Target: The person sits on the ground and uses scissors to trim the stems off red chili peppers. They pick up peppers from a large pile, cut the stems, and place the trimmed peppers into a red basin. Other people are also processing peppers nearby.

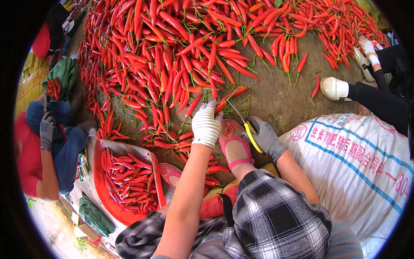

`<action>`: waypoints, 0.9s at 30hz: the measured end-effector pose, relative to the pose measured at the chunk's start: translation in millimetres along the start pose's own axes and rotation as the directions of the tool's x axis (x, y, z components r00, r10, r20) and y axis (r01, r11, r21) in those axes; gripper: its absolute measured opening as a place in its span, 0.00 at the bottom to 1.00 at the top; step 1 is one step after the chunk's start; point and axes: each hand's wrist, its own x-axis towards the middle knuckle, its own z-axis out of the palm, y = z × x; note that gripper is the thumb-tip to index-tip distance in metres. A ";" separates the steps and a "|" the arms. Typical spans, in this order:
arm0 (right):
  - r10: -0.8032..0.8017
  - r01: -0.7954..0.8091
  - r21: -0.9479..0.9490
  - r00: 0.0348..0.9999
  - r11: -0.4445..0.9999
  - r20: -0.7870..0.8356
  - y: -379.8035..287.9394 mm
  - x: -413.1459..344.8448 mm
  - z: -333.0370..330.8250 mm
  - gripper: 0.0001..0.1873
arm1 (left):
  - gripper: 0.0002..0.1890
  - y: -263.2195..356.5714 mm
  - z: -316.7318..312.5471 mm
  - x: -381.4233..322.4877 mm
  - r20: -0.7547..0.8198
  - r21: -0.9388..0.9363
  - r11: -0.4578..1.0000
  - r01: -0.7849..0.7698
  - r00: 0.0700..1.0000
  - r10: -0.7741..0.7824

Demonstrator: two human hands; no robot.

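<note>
My left hand [206, 124], in a white striped glove, has a red chili pepper [221, 106] at its fingertips. Another red pepper [238, 92] lies just beyond it, stem pointing to the upper right. Yellow-handled scissors [253, 137] are gripped by my right hand [266, 136], which wears a grey glove. Their narrow metal blades [237, 111] point up and left, a short way right of the held pepper; how far apart the blades are is hard to tell. Cut green stems [247, 101] litter the ground around the blades. A big heap of red peppers [168, 61] spreads out ahead.
A red plastic scoop-like container [97, 174] with peppers stands at my left. To my right bulges a white woven sack [323, 155] bearing print. A person [30, 155] with gloved hands sits at left; another person's gloved hand [367, 47] and shoe [334, 88] show at right.
</note>
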 end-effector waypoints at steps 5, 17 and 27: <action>-0.032 0.037 0.198 0.999 0.979 -0.024 -1.6 3.3 8.5 0.23 | 0.15 8.0 -5.8 -12.0 -0.008 -0.056 0.997 -0.052 0.999 0.052; 0.329 -0.275 0.318 0.935 0.907 -0.133 28.0 -2.7 -1.7 0.15 | 0.20 14.6 28.1 46.0 0.176 0.245 0.952 -0.183 0.974 0.142; 0.015 -0.006 0.089 0.994 0.996 -0.109 11.6 3.0 -6.9 0.16 | 0.17 10.4 5.9 5.8 0.112 0.183 0.965 -0.189 0.979 0.170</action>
